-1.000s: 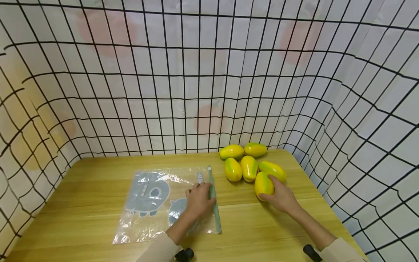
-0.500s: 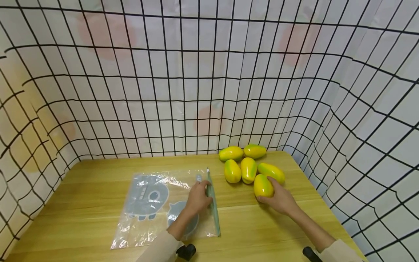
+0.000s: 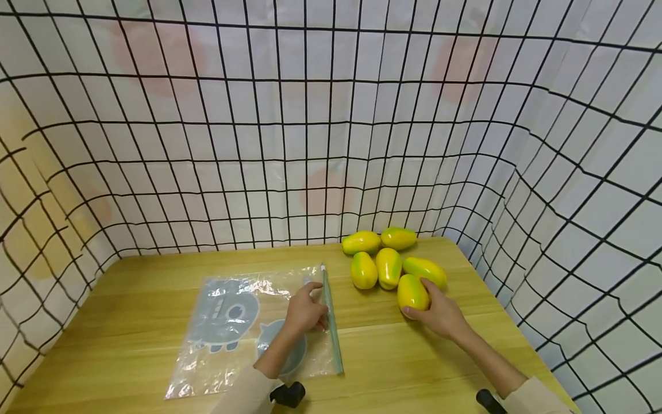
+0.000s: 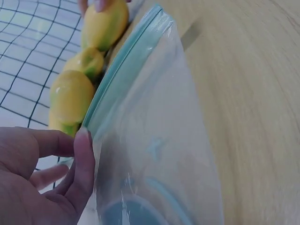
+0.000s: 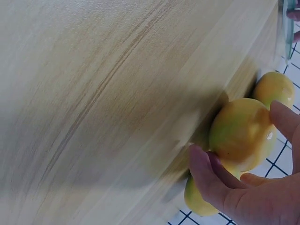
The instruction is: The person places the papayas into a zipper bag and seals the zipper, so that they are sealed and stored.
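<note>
A clear zip bag (image 3: 279, 282) with grey-blue cartoon prints lies flat at the left, its green zip edge (image 3: 333, 330) facing right. My left hand (image 3: 305, 309) pinches that zip edge between thumb and finger; the left wrist view shows the edge (image 4: 124, 70) raised off the table. To the right, my right hand (image 3: 443, 313) grips a yellow-green mango (image 3: 412, 294), thumb on the near side and fingers on the far side. In the right wrist view the held mango (image 5: 241, 133) sits close to the tabletop; whether it touches is unclear.
Several other mangoes lie behind the held one, among them a slanted mango (image 3: 426, 271) beside it and a mango (image 3: 361, 242) at the back edge. A black wire grid (image 3: 289, 190) before a white sheet encloses the wooden table (image 3: 129, 322) at back and sides.
The zip edge has tipped up slightly, and my left hand's fingers have curled in at it. My right hand stays on the mango in nearly the same place. The head view has shifted slightly.
</note>
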Action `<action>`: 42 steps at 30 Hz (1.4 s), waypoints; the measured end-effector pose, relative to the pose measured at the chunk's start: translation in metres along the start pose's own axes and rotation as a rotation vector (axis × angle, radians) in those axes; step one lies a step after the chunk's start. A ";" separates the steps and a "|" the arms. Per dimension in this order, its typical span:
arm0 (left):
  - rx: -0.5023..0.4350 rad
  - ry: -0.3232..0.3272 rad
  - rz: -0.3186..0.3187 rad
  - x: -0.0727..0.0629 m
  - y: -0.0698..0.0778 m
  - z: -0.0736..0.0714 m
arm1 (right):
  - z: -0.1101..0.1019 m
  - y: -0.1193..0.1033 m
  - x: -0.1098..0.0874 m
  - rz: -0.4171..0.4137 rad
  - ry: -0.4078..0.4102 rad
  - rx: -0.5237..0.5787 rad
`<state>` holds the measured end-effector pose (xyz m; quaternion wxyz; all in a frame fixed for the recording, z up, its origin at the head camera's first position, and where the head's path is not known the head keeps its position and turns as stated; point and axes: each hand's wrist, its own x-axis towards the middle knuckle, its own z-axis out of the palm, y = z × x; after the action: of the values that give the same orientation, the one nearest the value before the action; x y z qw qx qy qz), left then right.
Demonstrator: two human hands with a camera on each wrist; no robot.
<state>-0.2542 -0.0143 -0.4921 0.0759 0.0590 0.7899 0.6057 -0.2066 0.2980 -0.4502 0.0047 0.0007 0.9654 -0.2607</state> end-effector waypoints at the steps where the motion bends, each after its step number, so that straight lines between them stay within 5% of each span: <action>1: -0.029 -0.005 -0.008 0.000 0.000 -0.002 | 0.000 0.000 0.000 0.000 0.001 0.002; 12: -0.214 0.036 -0.039 -0.005 0.007 -0.019 | -0.001 -0.003 -0.001 0.046 -0.002 0.054; 27: -0.246 0.062 -0.054 -0.002 0.008 -0.032 | -0.010 -0.013 -0.002 0.030 0.037 0.095; 42: -0.249 0.013 -0.050 -0.007 0.010 -0.047 | -0.023 -0.056 -0.001 -0.003 0.002 0.210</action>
<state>-0.2562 -0.0575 -0.4696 0.0928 0.0255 0.7103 0.6973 -0.2056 0.2613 -0.4022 0.0031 0.0002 0.9327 -0.3606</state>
